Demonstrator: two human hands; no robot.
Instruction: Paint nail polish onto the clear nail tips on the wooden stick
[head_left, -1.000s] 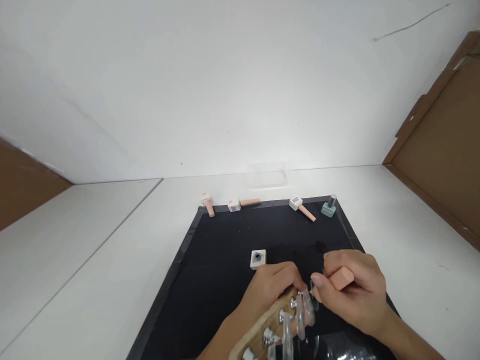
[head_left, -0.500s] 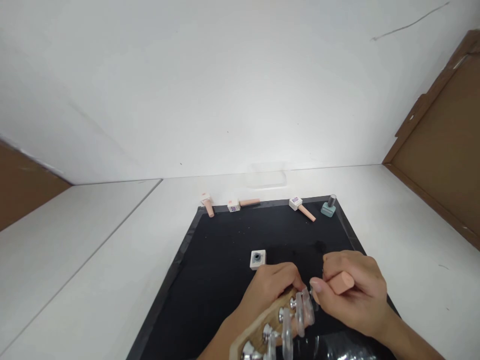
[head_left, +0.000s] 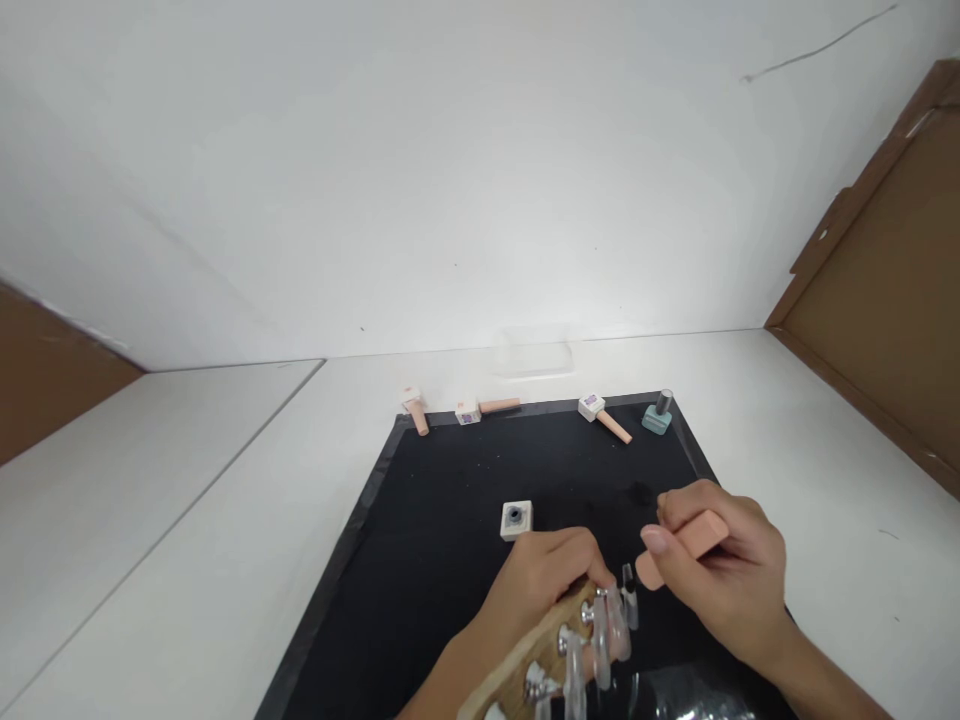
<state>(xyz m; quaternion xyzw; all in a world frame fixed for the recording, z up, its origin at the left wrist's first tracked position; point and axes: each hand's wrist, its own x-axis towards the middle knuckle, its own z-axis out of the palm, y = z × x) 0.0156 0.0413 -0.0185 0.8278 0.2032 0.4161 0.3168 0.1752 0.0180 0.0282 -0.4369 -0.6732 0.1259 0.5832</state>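
Note:
My left hand [head_left: 551, 570] is closed around the far end of a wooden nail-tip stand [head_left: 525, 655], which slants toward me. Clear false nail tips [head_left: 576, 665] stand out from its metal posts. The farthest nail tip [head_left: 628, 598] has a dark patch. Just right of it, my right hand [head_left: 731, 580] grips a peach nail polish brush cap [head_left: 701, 537], tilted down toward that tip. Whether the bristles touch it I cannot tell. Beyond my left hand, an uncapped square white nail polish bottle [head_left: 517, 520] stands upright with its dark neck showing.
Along the black mat's [head_left: 435, 520] far edge lie white bottles with peach caps: one at left [head_left: 415, 408], another [head_left: 469, 411] beside it, a third [head_left: 592, 407] toward the right. A teal bottle [head_left: 657, 418] stands at the corner. Clear plastic [head_left: 690, 690] lies near me.
My right hand has drawn slightly right and away from the nail tips, with the brush cap turned so more of it shows. My left hand and the stand have barely moved.

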